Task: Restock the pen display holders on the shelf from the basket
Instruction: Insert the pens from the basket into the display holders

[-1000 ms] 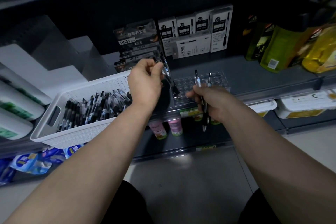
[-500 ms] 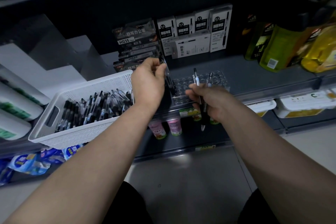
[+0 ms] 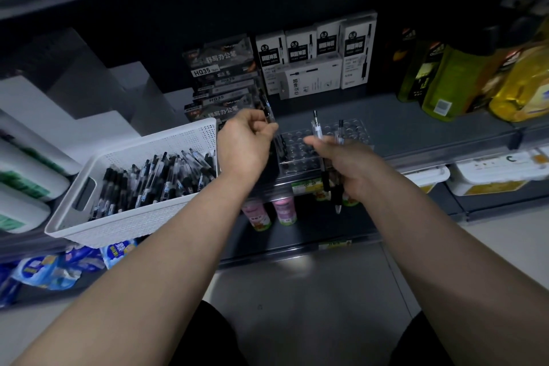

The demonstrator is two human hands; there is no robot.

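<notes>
- The left hand [image 3: 248,144] pinches one pen [image 3: 269,114] between thumb and fingertips, slanted toward the clear holder [image 3: 298,157] just beyond them; it could miss its hole.
- The right hand [image 3: 344,166] curls round two pens [image 3: 317,128] poking out above and below the fingers; a slack grip could drop one.
- The basket [image 3: 133,223] of spare pens [image 3: 154,178] sits left of the left fingers; a forearm could tip it.
</notes>
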